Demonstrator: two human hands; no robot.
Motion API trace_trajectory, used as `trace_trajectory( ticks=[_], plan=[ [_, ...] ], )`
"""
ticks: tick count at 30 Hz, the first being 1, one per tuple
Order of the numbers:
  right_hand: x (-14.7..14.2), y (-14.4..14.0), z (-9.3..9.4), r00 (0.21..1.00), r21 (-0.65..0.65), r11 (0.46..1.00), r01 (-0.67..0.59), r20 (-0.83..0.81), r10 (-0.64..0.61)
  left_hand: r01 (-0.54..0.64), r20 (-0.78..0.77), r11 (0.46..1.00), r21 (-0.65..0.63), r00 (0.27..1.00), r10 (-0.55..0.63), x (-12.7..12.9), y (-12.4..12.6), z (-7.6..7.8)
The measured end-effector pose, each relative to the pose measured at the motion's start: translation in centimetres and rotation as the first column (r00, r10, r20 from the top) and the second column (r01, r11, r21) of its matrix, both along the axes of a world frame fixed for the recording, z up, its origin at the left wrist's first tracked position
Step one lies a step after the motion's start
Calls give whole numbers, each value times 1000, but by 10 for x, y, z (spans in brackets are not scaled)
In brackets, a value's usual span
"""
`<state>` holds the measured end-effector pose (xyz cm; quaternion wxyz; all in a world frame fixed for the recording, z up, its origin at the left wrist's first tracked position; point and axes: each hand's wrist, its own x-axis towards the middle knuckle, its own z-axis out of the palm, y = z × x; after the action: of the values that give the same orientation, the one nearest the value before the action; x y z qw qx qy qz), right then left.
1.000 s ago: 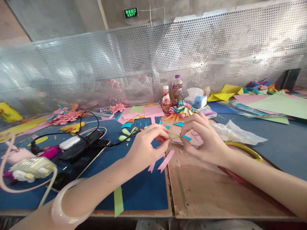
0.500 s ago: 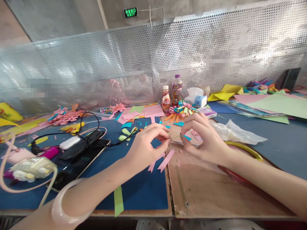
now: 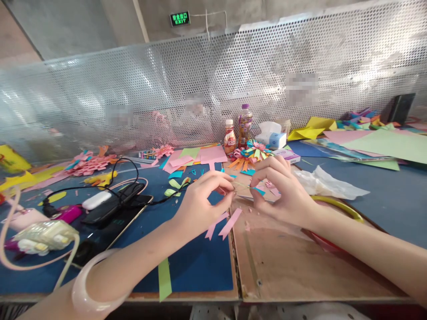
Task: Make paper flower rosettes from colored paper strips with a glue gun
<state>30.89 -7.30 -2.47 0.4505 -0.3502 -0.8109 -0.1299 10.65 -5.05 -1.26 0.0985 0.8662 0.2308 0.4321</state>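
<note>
My left hand is pinched, its thumb and forefinger closed on one end of a thin greenish strip. The strip runs across the small gap to my right hand, whose thumb and fingers are curled around its other end. A small blue paper piece shows between the right fingertips; whether it is joined to the strip I cannot tell. Below the hands lie pink paper strips with notched ends. A green paper strip hangs over the table's front edge.
Phones, cables and a power strip crowd the left. Paper flowers, two drink bottles and a tissue pack stand behind the hands. Crumpled tissue and yellow-handled scissors lie right. A perforated metal panel rises behind.
The view has shifted slightly. Both hands keep nearly the same pose, and the thin strip between them now bows upward a little more.
</note>
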Motion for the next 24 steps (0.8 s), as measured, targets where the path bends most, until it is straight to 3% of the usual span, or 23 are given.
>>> trace_trajectory(
  ticks=[24],
  plan=[
    [-4, -2, 1, 1000, 22, 999, -28, -12, 28, 23, -17, 1000, 19, 1000, -23, 0, 1, -1]
  ],
)
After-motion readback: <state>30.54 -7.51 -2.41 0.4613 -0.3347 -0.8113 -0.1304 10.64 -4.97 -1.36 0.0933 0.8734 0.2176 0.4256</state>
